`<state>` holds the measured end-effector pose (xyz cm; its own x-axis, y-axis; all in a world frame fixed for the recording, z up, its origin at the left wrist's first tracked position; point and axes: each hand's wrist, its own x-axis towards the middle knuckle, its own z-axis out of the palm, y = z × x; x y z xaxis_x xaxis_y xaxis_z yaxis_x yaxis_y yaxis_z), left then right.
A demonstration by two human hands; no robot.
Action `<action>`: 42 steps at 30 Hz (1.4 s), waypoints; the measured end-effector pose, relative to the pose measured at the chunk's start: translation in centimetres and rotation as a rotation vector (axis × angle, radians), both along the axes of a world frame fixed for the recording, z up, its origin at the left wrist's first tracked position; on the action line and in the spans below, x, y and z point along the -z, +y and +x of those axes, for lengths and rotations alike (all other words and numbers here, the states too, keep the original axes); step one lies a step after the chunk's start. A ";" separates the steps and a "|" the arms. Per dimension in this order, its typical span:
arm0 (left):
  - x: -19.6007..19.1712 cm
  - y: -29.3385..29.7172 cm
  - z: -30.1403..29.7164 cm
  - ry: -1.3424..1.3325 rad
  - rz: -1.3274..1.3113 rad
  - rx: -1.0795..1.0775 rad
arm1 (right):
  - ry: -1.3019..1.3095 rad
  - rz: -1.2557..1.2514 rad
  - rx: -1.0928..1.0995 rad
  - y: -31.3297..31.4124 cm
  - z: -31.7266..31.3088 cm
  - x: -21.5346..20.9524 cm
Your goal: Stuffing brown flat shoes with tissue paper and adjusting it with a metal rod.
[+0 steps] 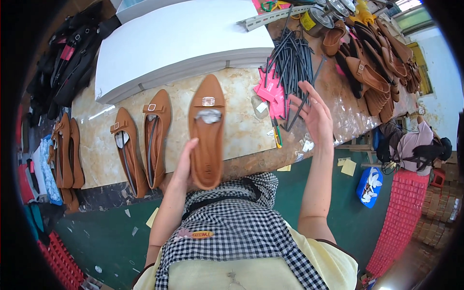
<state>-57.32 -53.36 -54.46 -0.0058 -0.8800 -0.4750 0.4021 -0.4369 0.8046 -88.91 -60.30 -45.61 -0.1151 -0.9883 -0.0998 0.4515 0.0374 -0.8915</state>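
Observation:
A tan pointed flat shoe (207, 159) with a bow and a buckle is in my left hand (182, 166), which grips its side near the heel. Crumpled silvery-white paper sits inside its toe. My right hand (316, 113) is raised beside a pile of thin black sticks (292, 58). One black stick (300, 110) slants across it between thumb and fingers. Left of the held shoe, a pair of matching tan shoes (157, 140) lies on the marbled tabletop (246, 121), each with a dark stick along its inside.
A stack of white sheets (183, 43) spans the table's back. Pink cards (271, 89) and a green-and-yellow cutter (277, 133) lie by the sticks. More tan shoes (372, 72) are heaped at the right, others (65, 154) stand far left. A metal can (315, 21) sits behind.

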 end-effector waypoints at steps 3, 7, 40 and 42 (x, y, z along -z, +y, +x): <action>-1.5 0.7 0.6 0.202 0.207 0.155 | 0.443 -0.269 0.235 -0.8 4.0 1.4; -3.0 -0.2 2.2 0.339 0.041 -0.032 | 0.515 -0.380 0.133 0.2 8.8 6.9; -2.3 -0.3 2.9 -0.070 -0.320 -0.285 | 0.895 -0.089 -0.557 5.4 18.9 -3.8; -2.7 -0.1 2.6 -0.078 -0.313 -0.300 | 0.893 -0.097 -0.532 5.4 19.1 -3.8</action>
